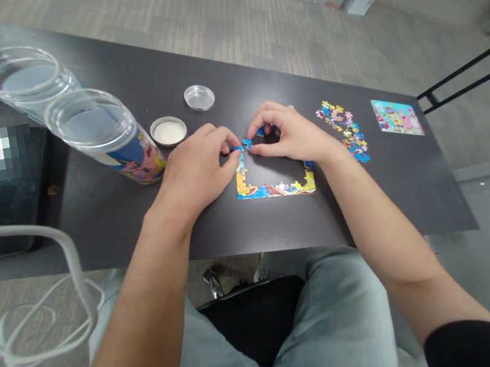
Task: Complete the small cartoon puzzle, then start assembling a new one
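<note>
A partly joined jigsaw border (274,190) lies on the dark table, with its left side, its front edge and part of its right side in view. At its far left corner my left hand (198,163) pinches the edge of the border between thumb and finger. My right hand (288,133) faces it, thumb and finger closed around a small blue jigsaw piece (247,144) at that same corner. Another bit of blue shows under the right hand's curled fingers, mostly hidden. Loose jigsaw pieces (348,130) lie in a heap beside my right forearm.
A picture card (397,117) lies at the right end of the table (414,194). Left of my hands are a round tin (168,131), a clear lid (199,97) and two printed clear-topped canisters (129,158). A dark device (1,203) and a white cable (67,249) are farther left.
</note>
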{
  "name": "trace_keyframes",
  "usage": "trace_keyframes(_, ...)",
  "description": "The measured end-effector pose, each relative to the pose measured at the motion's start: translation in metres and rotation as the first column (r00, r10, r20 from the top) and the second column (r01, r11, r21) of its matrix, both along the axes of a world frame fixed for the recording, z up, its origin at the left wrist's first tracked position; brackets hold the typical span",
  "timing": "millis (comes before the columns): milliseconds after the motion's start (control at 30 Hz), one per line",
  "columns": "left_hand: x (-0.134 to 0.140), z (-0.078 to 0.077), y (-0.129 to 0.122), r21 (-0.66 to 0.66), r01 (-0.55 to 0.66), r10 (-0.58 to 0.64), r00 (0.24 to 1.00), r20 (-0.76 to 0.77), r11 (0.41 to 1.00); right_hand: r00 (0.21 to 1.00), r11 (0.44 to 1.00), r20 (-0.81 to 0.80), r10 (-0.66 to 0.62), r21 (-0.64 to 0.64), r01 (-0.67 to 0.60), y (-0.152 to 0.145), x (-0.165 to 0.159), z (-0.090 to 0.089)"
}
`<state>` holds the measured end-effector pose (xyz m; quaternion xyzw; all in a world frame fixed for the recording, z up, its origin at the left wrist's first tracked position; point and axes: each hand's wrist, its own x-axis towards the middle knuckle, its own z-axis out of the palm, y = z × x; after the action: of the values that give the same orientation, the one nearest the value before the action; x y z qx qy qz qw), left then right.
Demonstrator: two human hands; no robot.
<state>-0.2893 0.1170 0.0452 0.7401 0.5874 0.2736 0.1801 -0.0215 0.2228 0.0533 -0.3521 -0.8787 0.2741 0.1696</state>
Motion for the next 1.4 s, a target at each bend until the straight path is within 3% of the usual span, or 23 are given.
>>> trace_keyframes(267,-0.001,0.003,0.000,-0.015,0.001,-0.001,1.000,0.014,1.000,1.000,0.999,-0.020,0.017,-0.036,-0.018,-0.001,-0.002,-0.001)
trace_keyframes(633,-0.001,0.004,0.000,-0.036,0.001,0.001,0.999,0.037,0.999,0.998,0.999,0.052,-0.028,-0.022,0.029,-0.005,0.006,0.014)
trace_keyframes(1000,-0.002,0.003,0.000,-0.030,0.014,-0.013,0.999,0.036,0.999,0.985,0.981,0.038,-0.168,0.108,0.163,0.011,0.022,0.001)
trace_keyframes(1233,-0.001,0.005,0.000,-0.045,0.010,-0.009,0.999,0.037,0.999,0.995,0.994,-0.011,-0.100,0.035,0.100,0.012,0.022,0.000)
trace_keyframes(1400,-0.001,0.003,0.000,-0.030,0.007,-0.006,1.000,0.026,1.000,0.989,0.989,-0.083,-0.125,-0.096,0.117,0.007,0.017,0.002)
